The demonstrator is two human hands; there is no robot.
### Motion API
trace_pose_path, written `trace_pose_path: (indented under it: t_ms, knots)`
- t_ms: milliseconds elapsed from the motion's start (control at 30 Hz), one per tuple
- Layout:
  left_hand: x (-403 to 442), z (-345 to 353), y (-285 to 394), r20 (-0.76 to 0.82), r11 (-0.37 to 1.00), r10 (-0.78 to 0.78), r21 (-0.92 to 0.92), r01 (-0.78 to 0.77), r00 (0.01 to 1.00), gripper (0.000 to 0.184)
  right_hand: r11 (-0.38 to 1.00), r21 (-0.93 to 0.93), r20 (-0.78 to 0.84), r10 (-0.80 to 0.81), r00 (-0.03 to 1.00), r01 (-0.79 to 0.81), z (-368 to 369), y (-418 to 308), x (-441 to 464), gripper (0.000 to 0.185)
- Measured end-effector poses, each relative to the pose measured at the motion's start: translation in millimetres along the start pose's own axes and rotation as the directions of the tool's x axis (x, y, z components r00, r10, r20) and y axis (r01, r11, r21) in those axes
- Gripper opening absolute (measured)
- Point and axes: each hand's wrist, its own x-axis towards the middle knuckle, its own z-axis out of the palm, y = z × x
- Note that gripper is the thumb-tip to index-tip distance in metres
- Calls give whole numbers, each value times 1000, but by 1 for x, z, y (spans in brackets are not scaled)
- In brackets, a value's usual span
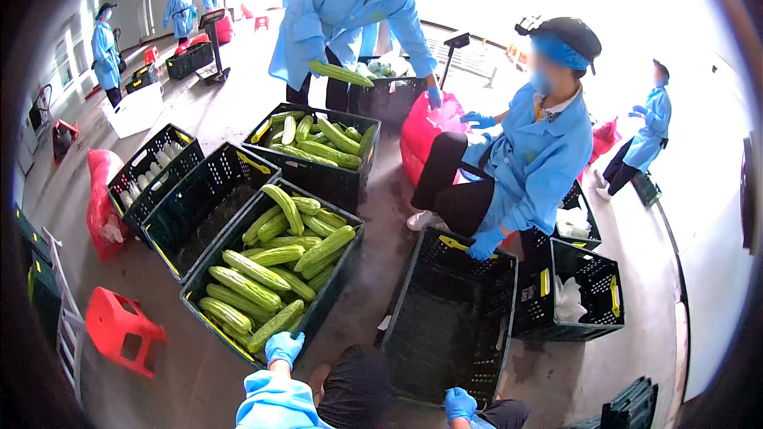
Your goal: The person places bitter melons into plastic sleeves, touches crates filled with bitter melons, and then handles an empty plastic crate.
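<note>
My left hand (pixel 284 348), in a blue glove, curls over the near corner rim of a dark plastic crate (pixel 350 258). Long ridged green gourds (pixel 253 278) fill that crate, and one gourd's end lies just beside the hand. My right hand (pixel 459 403), gloved alike, is closed at the near rim of another dark crate (pixel 449 310), whose black floor shows; its fingertips are hidden. Across from me, a seated co-worker (pixel 540 151) has a gloved hand (pixel 485 243) on this crate's far rim.
A standing co-worker (pixel 350 16) holds a gourd (pixel 340 73) above another gourd crate (pixel 310 171). Further crates (pixel 208 210) stand at left and right (pixel 568 290). Pink bags (pixel 421 143), a red stool (pixel 119 326) and a ladder (pixel 67 310) stand around; more people are behind.
</note>
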Motion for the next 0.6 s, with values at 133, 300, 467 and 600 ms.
trace_pose_path:
  t_ms: [133, 300, 467, 600]
  knots:
    - [-3, -5, 2, 27, 1000, 15, -26, -15, 1000, 57, 997, 38, 16, 63, 998, -64, 0, 0, 2, 34]
    - [-8, -12, 6, 19, 1000, 6, 5, -6, 1000, 54, 997, 69, 4, 46, 999, -46, -1, 1, 0, 34]
    - [-10, -14, 6, 26, 1000, 1, -8, 0, 1000, 59, 999, 43, 27, 32, 999, -33, 19, 14, 11, 35]
    - [-11, -16, 6, 44, 1000, 16, -1, -16, 999, 54, 994, 79, 71, 75, 995, -80, 23, 16, 14, 34]
